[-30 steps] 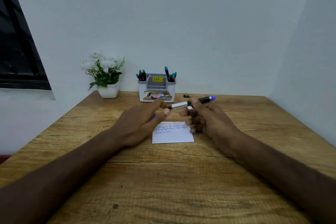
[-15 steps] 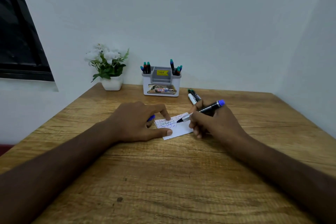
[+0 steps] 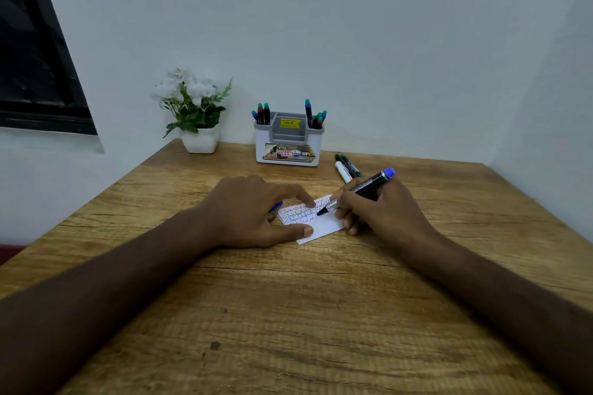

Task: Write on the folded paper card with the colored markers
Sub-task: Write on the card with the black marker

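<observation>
A: Holding the blue marker (image 3: 359, 191) in your right hand (image 3: 382, 212), you are pinching its barrel between thumb and fingers, tip down on the paper card (image 3: 324, 228), blue end pointing up and to the far right.

B: And where is the card lying?

A: It is lying flat on the wooden table (image 3: 288, 314), near the middle, between your two hands, turned a little askew. Lines of red and blue writing are running across its far part; the words are too small to read.

B: What are you doing with your left hand (image 3: 253, 215)?

A: You are pressing the card down with forefinger and thumb spread along its left side. A blue cap (image 3: 276, 206) is peeking out under that palm, probably tucked by the curled fingers, though the view is not showing the grip.

B: Anything else out there?

A: Two loose markers (image 3: 347, 168) are lying just beyond your right hand. A white organizer (image 3: 288, 146) is standing at the far edge, holding more markers, with a potted plant (image 3: 195, 115) to its left.
</observation>
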{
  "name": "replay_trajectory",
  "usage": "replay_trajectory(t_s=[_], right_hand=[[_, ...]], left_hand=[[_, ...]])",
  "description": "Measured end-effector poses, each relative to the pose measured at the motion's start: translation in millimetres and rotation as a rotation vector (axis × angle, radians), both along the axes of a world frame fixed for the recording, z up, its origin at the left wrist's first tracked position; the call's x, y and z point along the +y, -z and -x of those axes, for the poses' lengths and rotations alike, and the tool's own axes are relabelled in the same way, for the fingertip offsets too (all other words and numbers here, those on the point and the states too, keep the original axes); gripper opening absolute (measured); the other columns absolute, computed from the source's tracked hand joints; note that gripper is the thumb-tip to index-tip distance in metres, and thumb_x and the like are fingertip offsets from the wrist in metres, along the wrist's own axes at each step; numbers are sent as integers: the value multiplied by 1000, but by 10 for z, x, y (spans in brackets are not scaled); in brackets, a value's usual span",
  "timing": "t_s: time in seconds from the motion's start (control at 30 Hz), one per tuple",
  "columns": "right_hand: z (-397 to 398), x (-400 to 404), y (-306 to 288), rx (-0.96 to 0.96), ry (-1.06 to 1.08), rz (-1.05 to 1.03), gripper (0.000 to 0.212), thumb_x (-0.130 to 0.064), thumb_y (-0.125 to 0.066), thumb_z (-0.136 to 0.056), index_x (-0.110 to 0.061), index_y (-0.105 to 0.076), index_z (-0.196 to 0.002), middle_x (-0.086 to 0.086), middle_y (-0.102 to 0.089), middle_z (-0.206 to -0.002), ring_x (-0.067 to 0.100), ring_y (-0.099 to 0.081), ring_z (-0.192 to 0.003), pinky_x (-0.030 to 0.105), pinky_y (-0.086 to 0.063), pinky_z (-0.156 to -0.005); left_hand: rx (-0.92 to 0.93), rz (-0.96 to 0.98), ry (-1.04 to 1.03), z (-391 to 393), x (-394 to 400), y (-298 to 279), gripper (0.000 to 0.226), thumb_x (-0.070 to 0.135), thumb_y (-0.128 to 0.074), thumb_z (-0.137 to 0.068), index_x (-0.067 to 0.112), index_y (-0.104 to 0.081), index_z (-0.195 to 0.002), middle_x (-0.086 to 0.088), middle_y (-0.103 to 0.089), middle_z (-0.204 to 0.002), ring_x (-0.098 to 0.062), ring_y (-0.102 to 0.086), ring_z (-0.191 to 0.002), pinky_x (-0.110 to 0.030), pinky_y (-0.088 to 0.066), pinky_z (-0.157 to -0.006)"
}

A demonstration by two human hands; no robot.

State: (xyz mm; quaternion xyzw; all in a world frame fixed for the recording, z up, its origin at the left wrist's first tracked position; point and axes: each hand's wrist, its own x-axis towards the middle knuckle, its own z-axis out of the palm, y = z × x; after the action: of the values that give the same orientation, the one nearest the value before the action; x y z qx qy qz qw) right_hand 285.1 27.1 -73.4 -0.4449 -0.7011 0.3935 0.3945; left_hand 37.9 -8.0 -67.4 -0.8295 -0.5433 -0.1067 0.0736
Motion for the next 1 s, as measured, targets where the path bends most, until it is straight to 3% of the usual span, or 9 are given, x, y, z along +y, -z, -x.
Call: replay_trajectory(t_s=[0.33,0.47,1.0], right_hand=[[-19,18,11,-14,-27,-10,13,-15,-69,-97,-7,-79,-94,12,-79,-79,22,-68,-61,31,-58,-61],[-43,50,13,10,-10,15,17,-13,-67,-93,0,-77,-87,19,-78,-79,30,-64,-63,39,-54,-63],[-41,82,31,37,21,38,16,-14,-69,-94,-2,-79,-90,15,-79,-78,28,-67,-61,36,-55,-62]], left_hand=[[6,22,-9,-7,-10,-16,58,87,-39,-86,60,-47,-138,12,-52,-62,-1,-50,-62,-26,-32,-55],[2,18,-19,-11,-16,-16,59,88,-39,-85,61,-48,-137,12,-52,-63,-1,-50,-63,-26,-31,-56],[-10,34,-24,-1,-10,-16,63,91,-36,-81,61,-48,-136,10,-54,-62,-2,-51,-62,-26,-31,-56]])
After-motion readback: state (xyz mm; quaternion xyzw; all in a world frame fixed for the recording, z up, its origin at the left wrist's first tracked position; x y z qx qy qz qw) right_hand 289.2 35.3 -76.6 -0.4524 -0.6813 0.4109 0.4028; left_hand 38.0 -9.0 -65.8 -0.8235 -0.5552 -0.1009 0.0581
